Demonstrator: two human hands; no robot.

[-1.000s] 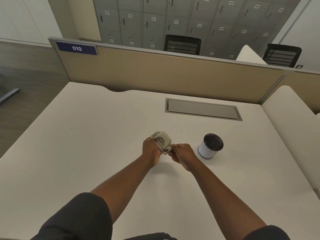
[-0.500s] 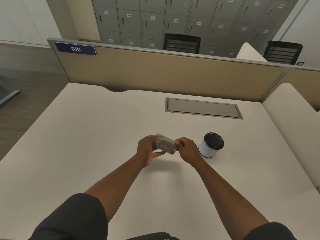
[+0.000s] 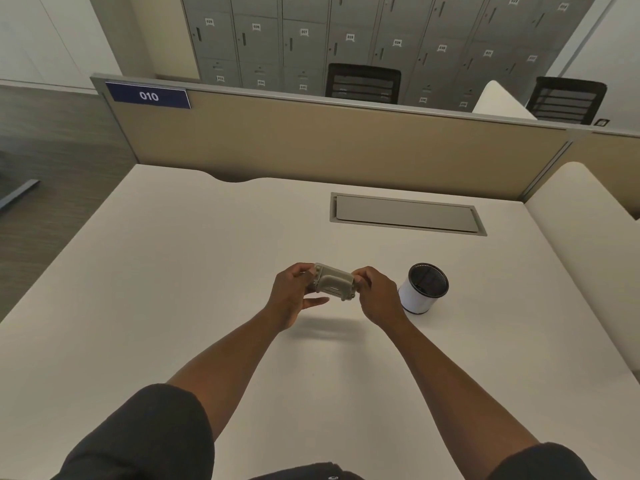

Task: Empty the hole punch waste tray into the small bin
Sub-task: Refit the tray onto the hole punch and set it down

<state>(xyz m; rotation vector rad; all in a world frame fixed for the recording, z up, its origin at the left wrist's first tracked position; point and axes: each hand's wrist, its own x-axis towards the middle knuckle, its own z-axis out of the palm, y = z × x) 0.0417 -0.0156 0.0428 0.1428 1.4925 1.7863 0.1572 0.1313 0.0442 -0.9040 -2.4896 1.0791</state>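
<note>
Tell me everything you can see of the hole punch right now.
The hole punch is a small grey-beige block, plastic by its look, with a raised rounded body and a dark slot on its near face. It is held in the air above the desk, left hand at one end, right hand at the other, left of the small bin. No tray is off yet.

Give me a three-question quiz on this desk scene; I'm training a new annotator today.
1. True or false: the hole punch rests on the desk.
2. Which hands hold it? A) left hand only B) right hand only C) both
3. Fill in: the small bin stands to the punch's ____.

Key: 1 false, it is held above the desk; 2 C; 3 right.
</note>
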